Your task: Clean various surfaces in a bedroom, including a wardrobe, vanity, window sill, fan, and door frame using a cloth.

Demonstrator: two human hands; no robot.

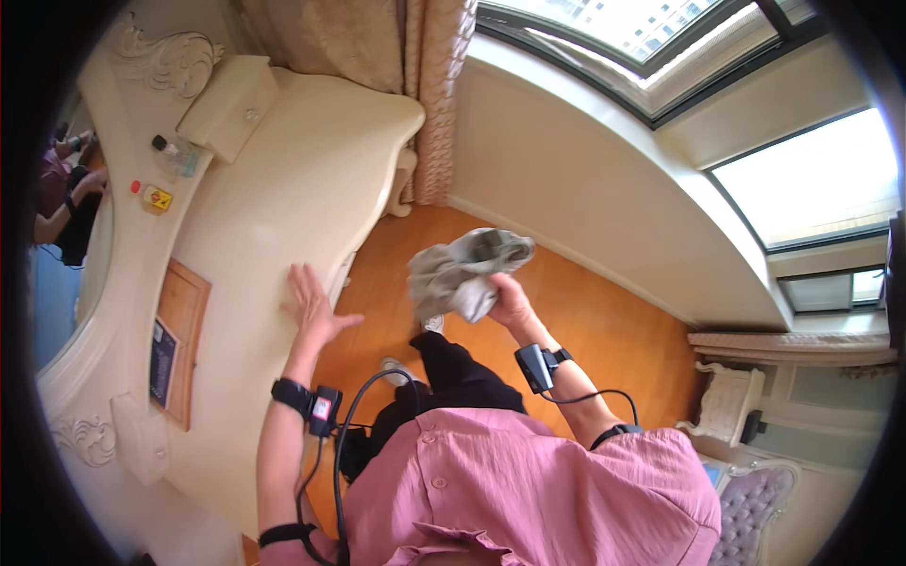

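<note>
**Cloth (pixel 464 272) in the right hand (pixel 511 302), off the edge of the tabletop (pixel 283 174); left hand (pixel 316 309) spread at that edge**

The cloth, a crumpled, pale grey-beige piece, hangs in the air to the right of the tabletop, above the wooden floor (pixel 604 292). The right hand's grip is closed around its near end, with the rest bunching outward from the fingers. The left hand's grip is wide open and has hold of nothing: the palm faces down, fingers fanned, thumb pointing out past the tabletop's curved right edge. Whether it touches the cream surface or sits just over it, I cannot tell.

Toward the tabletop's left side are a clear bottle with a black cap (pixel 179 158) and, nearer the person, a small yellow-labelled bottle with a red cap (pixel 155 196). Nearer still is a wooden frame (pixel 192 307) with a dark panel (pixel 163 363). A small drawer box (pixel 231 108) with a round knob sits at the tabletop's far left corner, and a mirror (pixel 71 283) borders the left side. A ruffled curtain (pixel 437 113) hangs beyond the far right corner; windows (pixel 812 184) are well to the right.
</note>
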